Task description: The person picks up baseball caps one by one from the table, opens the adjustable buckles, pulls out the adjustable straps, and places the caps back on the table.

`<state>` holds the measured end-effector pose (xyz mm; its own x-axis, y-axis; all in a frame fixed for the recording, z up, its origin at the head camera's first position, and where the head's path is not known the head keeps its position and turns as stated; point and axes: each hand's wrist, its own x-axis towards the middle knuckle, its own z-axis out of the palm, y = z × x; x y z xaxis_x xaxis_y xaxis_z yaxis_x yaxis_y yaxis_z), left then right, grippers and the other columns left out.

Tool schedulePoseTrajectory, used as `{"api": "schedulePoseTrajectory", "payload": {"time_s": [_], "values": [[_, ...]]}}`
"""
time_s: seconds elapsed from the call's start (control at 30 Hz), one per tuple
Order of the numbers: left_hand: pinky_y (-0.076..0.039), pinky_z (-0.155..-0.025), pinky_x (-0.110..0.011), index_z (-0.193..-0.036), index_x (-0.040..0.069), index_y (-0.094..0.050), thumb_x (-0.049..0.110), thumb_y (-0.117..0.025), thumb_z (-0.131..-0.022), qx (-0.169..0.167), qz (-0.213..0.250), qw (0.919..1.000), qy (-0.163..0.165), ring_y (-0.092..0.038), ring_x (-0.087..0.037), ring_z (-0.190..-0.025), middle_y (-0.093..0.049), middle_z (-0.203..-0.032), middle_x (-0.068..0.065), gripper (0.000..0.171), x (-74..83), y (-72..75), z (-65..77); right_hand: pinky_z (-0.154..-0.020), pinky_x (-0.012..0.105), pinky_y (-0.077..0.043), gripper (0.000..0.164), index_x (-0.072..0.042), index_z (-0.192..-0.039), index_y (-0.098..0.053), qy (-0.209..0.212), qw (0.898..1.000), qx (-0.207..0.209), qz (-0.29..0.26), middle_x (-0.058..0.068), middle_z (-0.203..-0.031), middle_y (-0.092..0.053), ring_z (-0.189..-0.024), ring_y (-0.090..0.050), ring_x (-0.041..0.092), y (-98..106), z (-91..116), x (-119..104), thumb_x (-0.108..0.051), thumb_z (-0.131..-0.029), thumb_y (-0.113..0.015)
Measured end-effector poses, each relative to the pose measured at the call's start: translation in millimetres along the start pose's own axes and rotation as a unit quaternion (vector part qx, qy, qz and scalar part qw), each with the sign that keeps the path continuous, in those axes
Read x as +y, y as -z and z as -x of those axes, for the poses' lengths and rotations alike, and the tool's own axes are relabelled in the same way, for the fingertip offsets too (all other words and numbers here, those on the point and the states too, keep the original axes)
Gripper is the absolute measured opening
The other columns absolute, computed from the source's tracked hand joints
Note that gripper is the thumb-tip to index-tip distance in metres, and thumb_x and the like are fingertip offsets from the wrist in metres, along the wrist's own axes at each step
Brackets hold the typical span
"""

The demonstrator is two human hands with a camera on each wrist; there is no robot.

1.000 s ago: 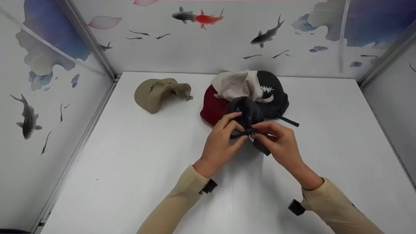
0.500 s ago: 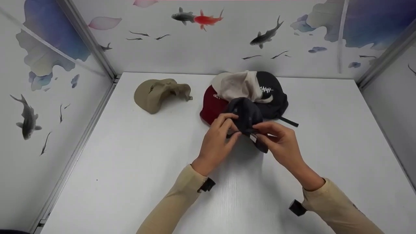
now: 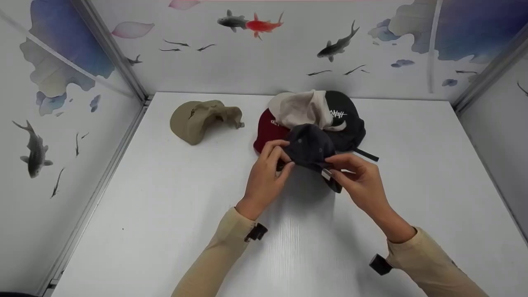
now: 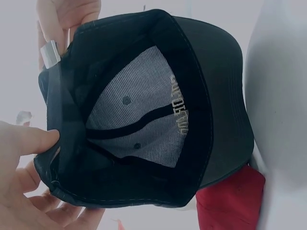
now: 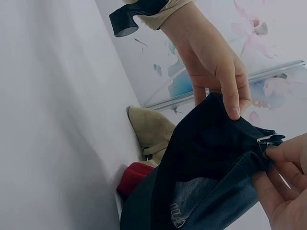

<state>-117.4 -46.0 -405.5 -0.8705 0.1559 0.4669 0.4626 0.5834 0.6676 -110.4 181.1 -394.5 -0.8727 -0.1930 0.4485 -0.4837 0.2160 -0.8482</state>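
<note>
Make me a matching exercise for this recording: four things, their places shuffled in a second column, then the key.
1. Curved-brim khaki fabric cap
2. Dark navy fabric cap
3. Small silver metal buckle
4. Black cap with white lettering

A. Held by left hand and right hand
B. Rightmost cap, head view
C. By the right thumb
D. Leftmost cap, head view

Pairs: 1-D, 2-A, 3-C, 4-B

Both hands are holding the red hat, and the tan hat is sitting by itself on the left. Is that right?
Not quite: the left hand and right hand hold a dark navy hat, not the red hat. The head view shows it. The tan hat does sit by itself on the left.
</note>
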Motion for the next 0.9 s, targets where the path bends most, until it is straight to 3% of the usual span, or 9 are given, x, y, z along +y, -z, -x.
{"api": "schedulePoseTrajectory", "payload": {"time_s": [0.23, 0.47, 0.7, 0.9], "values": [[-0.055, -0.079, -0.024, -0.093, 0.007, -0.055, 0.014, -0.066, -0.097, 0.008, 0.023, 0.9996, 0.015, -0.063, -0.015, -0.097, -0.054, -0.137, -0.007, 0.013, -1.8, 2.5, -0.3, -0.074, 0.016, -0.057, 0.025, 0.004, -0.106, -0.07, 0.001, 1.0, 0.005, -0.005, -0.009, -0.101, -0.07, -0.091, -0.069, 0.003, -0.1, -0.5, 1.1, 0.016, -0.085, -0.066], [-0.055, -0.087, -0.027, -0.093, 0.007, -0.053, 0.013, -0.064, -0.097, 0.004, 0.047, 0.9986, 0.023, -0.06, -0.017, -0.117, -0.055, -0.137, -0.006, 0.013, -1.6, 3.3, -0.7, -0.075, 0.016, -0.057, 0.026, 0.005, -0.108, -0.069, 0.0, 1.0, 0.005, -0.007, -0.01, -0.103, -0.069, -0.092, -0.069, 0.003, -0.6, -0.1, 1.3, 0.016, -0.085, -0.065], [-0.055, -0.079, -0.024, -0.092, 0.006, -0.054, 0.009, -0.064, -0.097, -0.015, 0.088, 0.9955, 0.032, -0.064, -0.016, -0.094, -0.058, -0.133, -0.009, 0.011, -5.9, 4.2, -0.9, -0.073, 0.015, -0.057, 0.028, 0.005, -0.109, -0.069, 0.008, 1.0, 0.0, -0.008, -0.009, -0.104, -0.068, -0.093, -0.068, 0.003, -0.8, 0.6, 3.8, 0.018, -0.085, -0.064], [-0.058, -0.083, -0.028, -0.092, 0.005, -0.054, 0.007, -0.06, -0.099, -0.022, 0.114, 0.9911, 0.066, -0.067, -0.019, -0.099, -0.063, -0.127, -0.009, 0.009, -10.3, 9.1, -2.9, -0.075, 0.016, -0.057, 0.03, 0.006, -0.109, -0.068, 0.005, 1.0, -0.005, -0.011, -0.01, -0.105, -0.069, -0.095, -0.068, 0.003, 0.3, 1.1, 4.0, 0.021, -0.085, -0.059]]}}
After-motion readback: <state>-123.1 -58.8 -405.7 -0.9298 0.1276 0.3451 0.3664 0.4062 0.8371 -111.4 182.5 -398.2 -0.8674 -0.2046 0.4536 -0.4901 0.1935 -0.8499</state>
